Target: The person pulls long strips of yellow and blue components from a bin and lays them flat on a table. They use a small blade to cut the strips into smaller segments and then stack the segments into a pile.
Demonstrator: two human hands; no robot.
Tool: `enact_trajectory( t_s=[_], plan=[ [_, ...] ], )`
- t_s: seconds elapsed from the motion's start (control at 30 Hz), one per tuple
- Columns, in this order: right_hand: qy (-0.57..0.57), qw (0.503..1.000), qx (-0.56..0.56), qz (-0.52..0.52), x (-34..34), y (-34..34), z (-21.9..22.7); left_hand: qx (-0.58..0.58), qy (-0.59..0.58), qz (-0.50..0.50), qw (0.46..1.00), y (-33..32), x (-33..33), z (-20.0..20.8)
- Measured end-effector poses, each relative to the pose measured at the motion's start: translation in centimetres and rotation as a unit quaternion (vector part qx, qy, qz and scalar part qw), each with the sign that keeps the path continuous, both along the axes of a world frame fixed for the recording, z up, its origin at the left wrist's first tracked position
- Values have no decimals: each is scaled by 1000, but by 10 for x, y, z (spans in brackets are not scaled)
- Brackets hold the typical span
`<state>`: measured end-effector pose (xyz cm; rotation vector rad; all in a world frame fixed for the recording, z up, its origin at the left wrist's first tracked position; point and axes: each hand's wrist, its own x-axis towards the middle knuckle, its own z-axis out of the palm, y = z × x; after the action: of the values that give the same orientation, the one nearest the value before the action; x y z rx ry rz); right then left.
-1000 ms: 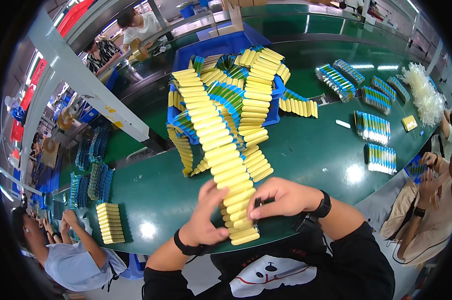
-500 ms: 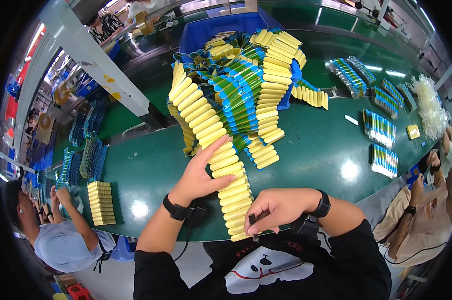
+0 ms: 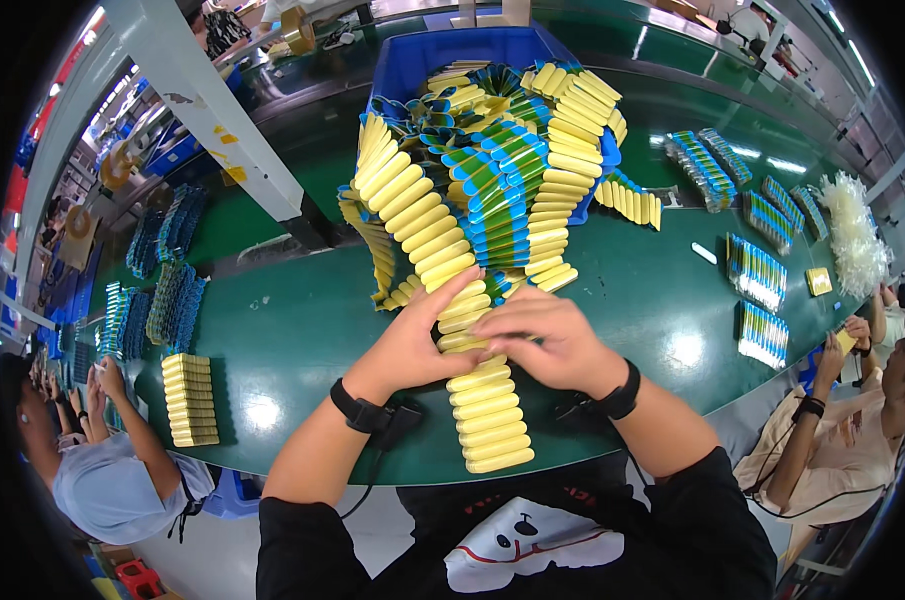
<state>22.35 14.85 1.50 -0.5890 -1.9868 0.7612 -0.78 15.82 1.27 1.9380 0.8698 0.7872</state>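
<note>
A long folded strip of yellow packets (image 3: 487,400) with rounded ends runs from a blue crate (image 3: 562,40) down to the table's near edge. My left hand (image 3: 412,340) grips the strip midway, thumb on one side and fingers across the far side. Just right of it, my right hand (image 3: 547,340) reaches over the strip with bent fingers, its fingertips close to my left thumb. What those fingertips pinch is hidden. More of the strip, showing blue and green faces (image 3: 497,180), heaps over the crate's front.
A yellow stack (image 3: 190,400) stands at the left, with blue bundles (image 3: 177,300) behind it. At right lie several blue-and-white bundles (image 3: 757,270), a white oval piece (image 3: 703,253) and a pile of clear plastic (image 3: 852,235). A metal post (image 3: 212,110) rises at left; people sit at both sides.
My right hand has moved up and away from the strip's near end to beside my left thumb. The small dark flat piece it pinched no longer shows. My left hand keeps its hold.
</note>
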Motion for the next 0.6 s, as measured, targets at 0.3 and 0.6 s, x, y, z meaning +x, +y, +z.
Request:
enact_trajectory(
  t_s=[0.3,0.6],
  plan=[
    [-95,993,49,-53,0,-1,5,31,-6,15,999,-6,-3,3],
    [76,975,-176,109,16,-18,25,175,32,-9,984,-56,-1,46]
  ],
)
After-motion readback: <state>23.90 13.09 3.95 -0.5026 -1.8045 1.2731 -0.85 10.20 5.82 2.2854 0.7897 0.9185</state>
